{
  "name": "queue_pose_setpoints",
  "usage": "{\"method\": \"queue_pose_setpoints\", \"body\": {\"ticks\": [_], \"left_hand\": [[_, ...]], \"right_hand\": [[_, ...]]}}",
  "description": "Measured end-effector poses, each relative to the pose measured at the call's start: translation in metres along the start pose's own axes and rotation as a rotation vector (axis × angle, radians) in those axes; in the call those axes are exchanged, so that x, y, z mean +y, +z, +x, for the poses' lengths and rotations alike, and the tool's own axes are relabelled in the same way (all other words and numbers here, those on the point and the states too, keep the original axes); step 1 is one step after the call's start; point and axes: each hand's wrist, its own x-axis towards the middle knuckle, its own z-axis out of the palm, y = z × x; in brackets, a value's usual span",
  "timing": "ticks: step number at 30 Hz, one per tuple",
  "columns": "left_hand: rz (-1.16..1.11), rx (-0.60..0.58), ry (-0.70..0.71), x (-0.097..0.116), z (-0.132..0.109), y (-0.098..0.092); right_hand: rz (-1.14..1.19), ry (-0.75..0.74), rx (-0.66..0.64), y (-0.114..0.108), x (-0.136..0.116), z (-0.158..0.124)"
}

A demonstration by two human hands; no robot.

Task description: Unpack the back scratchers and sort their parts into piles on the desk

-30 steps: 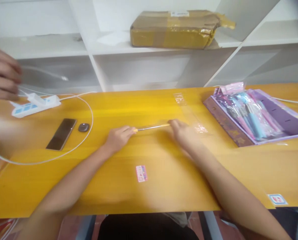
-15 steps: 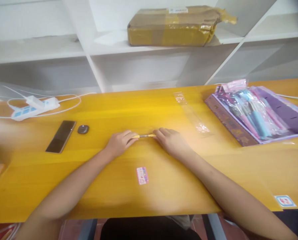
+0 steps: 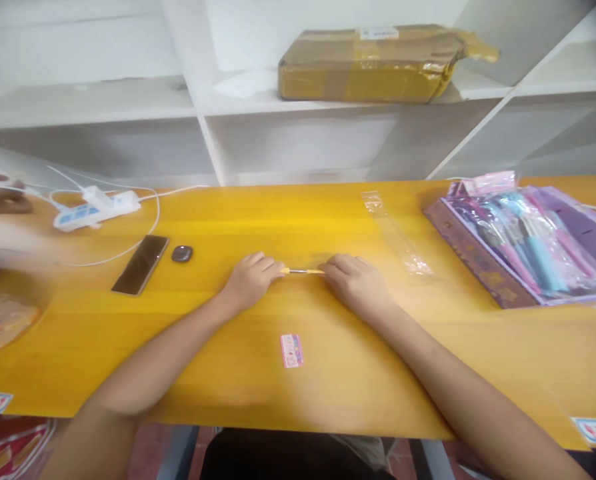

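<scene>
Yellow stick [image 3: 299,271], slim, straight, silvery middle, left hand [image 3: 253,280] gripping one end, right hand [image 3: 358,285] the other

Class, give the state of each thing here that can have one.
Thin yellow-and-silver rod, held, ends hidden
Left hand, gripping it
Right hand, gripping it
Slim black rectangular phone, flat, screen dark
White plastic power strip, adapter plugged in
Purple patterned box, open, partly filled
Brown taped cardboard parcel, tape jutting from one end
Clear plastic sleeve, lying flat
</scene>
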Motion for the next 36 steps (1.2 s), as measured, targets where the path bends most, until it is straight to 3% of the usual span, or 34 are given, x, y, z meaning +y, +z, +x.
{"method": "queue_pose_setpoints", "body": {"ticks": [8,14,21,25,28,33,36], "left_hand": [[-0.025,-0.019,-0.007,-0.006,-0.002,0.004],[0.038,0.050,-0.187,-0.044,-0.004,0.007],[-0.024,0.040,-0.237,-0.075,-0.003,0.001],[-0.100,-0.050,-0.165,-0.092,-0.006,-0.005],[-0.076,-0.008,-0.181,-0.104,-0.011,-0.010],[-0.038,0.067,-0.255,-0.125,-0.019,-0.017],[-0.053,0.057,-0.238,-0.132,-0.022,-0.019]], "right_hand": [[-0.016,0.054,-0.020,0.002,0.007,-0.001],[-0.072,0.263,-0.022,-0.016,0.065,-0.016],[-0.152,0.549,0.079,-0.036,0.137,-0.046],[-0.161,0.685,0.105,-0.036,0.158,-0.057],[-0.209,0.803,0.144,-0.039,0.168,-0.063],[-0.369,1.065,0.379,-0.055,0.192,-0.084],[-0.374,1.111,0.429,-0.062,0.211,-0.105]]}}
